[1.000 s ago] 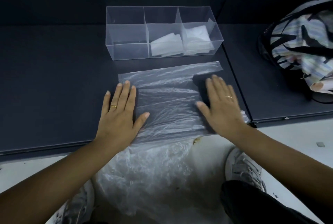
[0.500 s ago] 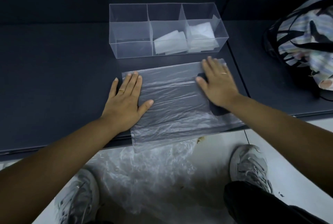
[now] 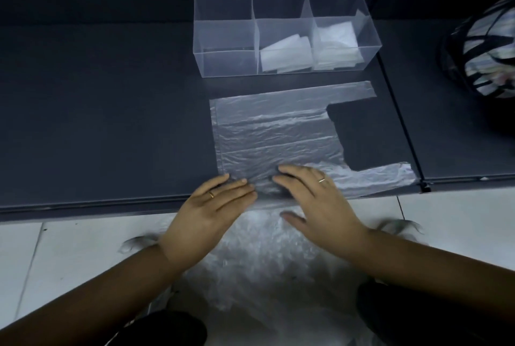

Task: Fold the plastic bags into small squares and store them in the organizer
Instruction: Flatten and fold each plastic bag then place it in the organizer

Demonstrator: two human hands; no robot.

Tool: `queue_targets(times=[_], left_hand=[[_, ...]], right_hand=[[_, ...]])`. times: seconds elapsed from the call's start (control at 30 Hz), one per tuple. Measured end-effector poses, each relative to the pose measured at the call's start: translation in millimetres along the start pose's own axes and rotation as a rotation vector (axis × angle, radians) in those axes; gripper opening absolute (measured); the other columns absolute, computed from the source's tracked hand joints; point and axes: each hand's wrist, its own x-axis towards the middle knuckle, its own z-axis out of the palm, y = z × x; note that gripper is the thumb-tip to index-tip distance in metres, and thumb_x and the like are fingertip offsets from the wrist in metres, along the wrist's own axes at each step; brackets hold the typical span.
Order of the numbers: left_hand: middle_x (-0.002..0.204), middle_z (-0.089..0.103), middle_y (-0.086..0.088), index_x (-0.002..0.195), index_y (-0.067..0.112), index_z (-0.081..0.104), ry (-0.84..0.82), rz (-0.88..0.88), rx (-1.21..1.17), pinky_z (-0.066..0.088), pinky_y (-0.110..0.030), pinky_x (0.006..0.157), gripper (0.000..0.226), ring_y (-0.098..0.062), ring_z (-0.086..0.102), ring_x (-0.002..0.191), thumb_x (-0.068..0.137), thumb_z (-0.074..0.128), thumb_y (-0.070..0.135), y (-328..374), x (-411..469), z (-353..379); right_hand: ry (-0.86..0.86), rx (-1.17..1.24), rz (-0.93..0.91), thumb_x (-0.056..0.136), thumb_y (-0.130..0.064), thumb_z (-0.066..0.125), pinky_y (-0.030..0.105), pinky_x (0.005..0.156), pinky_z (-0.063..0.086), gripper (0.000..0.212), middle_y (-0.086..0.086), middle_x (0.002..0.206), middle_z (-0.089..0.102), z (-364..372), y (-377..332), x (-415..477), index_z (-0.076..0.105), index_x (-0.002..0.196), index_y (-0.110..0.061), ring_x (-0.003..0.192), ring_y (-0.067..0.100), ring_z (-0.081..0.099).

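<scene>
- Hands are lying side by side at the near edge of the table (image 3: 97, 111). The left hand (image 3: 213, 206) and the right hand (image 3: 320, 201) are angling toward each other, so their fingertips are nearly meeting.
- Left hand is grasping nothing. Its fingers are stretching out and resting on the near edge of a translucent plastic bag (image 3: 278, 128), and its thumb is hiding from view.
- Right hand is likewise lying released. Its loosely extended fingers are pressing on the same edge, while its thumb is sticking out apart, past the table's edge.
- Plastic bag is lying spread flat on the table straight beyond both sets of fingertips. One handle strip is running out to the right of the right hand along the near edge, and the other is reaching rightward at the bag's far side.
- Farther beyond the fingertips, past the bag and apart from it, a clear three-compartment organizer (image 3: 225, 63) is standing.
- White folded bags (image 3: 284, 54) are sitting in its middle compartment, and a second stack (image 3: 335, 47) is filling the right-hand one.
- Beneath both wrists, a heap of crumpled clear plastic (image 3: 264, 267) is lying on the pale tiled floor (image 3: 55, 248).
- Far off to the right of the right hand, a striped bag (image 3: 487, 47) is sitting, partly cut off by the frame.
- One ring is showing on a finger of each hand.
</scene>
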Motion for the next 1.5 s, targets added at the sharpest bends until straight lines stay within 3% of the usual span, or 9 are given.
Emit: queue_targets(times=[0.17,0.33,0.47,0.73,0.83,1.07,1.2,1.4,1.5], left_hand=[[0.103,0.072,0.004,0.098,0.012,0.076,0.021,-0.216,-0.249,0.044,-0.023,0.095,0.038,-0.008,0.064,0.101,0.096,0.045,0.034,7,3,-32],[0.093,0.07,0.029,0.09,0.041,0.075,-0.124,-0.548,-0.629,0.044,-0.002,0.077,0.015,0.011,0.064,0.089,0.085,0.061,0.042,-7,7,-70],[0.087,0.074,0.014,0.086,0.04,0.075,-0.207,-0.716,-0.817,0.044,-0.002,0.072,0.017,0.005,0.067,0.083,0.079,0.06,0.04,-34,15,-88],[0.089,0.075,0.007,0.085,0.019,0.077,-0.081,-1.041,-0.841,0.045,-0.022,0.091,0.023,-0.006,0.067,0.091,0.074,0.072,0.039,-95,53,-69],[0.085,0.073,0.013,0.084,0.022,0.075,-0.025,-1.111,-0.702,0.039,-0.012,0.076,0.024,0.006,0.062,0.086,0.074,0.076,0.043,-112,62,-52],[0.088,0.066,0.001,0.085,0.016,0.072,0.052,-1.028,-0.379,0.043,-0.019,0.071,0.02,-0.014,0.061,0.082,0.081,0.074,0.036,-111,66,-32],[0.115,0.057,-0.017,0.113,0.005,0.064,0.217,-0.598,0.037,0.038,-0.038,0.096,0.026,-0.034,0.053,0.104,0.09,0.059,0.017,-75,71,-27],[0.161,0.004,-0.001,0.152,0.012,0.009,-0.282,-0.45,0.069,-0.005,-0.035,0.119,0.067,-0.017,-0.002,0.148,0.098,0.019,0.05,-35,64,11],[0.158,-0.015,0.007,0.148,0.022,-0.014,-0.347,-0.463,0.172,-0.015,-0.039,0.117,0.077,-0.011,-0.019,0.144,0.085,-0.003,0.065,-41,56,21]], right_hand=[[0.163,0.049,0.015,0.082,-0.016,0.068,0.035,0.075,0.046,0.008,0.004,0.093,0.068,-16,27,-17,0.073,0.086,-0.01,0.081,0.027,0.063],[-0.046,0.252,0.254,0.081,-0.012,0.074,0.007,0.07,0.039,0.013,-0.012,0.081,0.065,-61,59,-35,0.068,0.076,-0.021,0.077,0.004,0.061],[-0.169,0.499,0.457,0.081,-0.034,0.07,0.005,0.06,0.038,0.009,-0.014,0.07,0.067,-96,90,-37,0.07,0.072,-0.031,0.063,-0.005,0.058],[0.115,0.84,0.65,0.087,-0.021,0.066,0.008,0.061,0.044,0.015,-0.01,0.061,0.063,-94,139,21,0.069,0.075,-0.013,0.06,0.0,0.053],[0.194,0.748,0.737,0.083,-0.024,0.073,0.006,0.066,0.041,0.015,-0.008,0.068,0.066,-75,151,43,0.072,0.077,-0.01,0.065,-0.004,0.056],[0.2,0.476,0.774,0.084,-0.031,0.072,0.02,0.069,0.043,0.02,-0.001,0.073,0.068,-58,160,63,0.071,0.072,-0.015,0.074,0.011,0.061],[0.198,0.426,0.788,0.083,-0.033,0.072,0.022,0.071,0.041,0.023,-0.003,0.074,0.066,-59,161,67,0.072,0.078,-0.011,0.078,0.013,0.06],[0.202,0.149,0.825,0.087,-0.02,0.066,0.031,0.076,0.044,0.018,0.01,0.101,0.062,-65,137,73,0.064,0.098,-0.007,0.097,0.028,0.058],[0.354,-0.027,0.536,0.084,-0.007,0.06,0.04,0.093,0.04,0.032,0.019,0.119,0.052,-60,91,84,0.059,0.115,-0.005,0.11,0.036,0.05]])
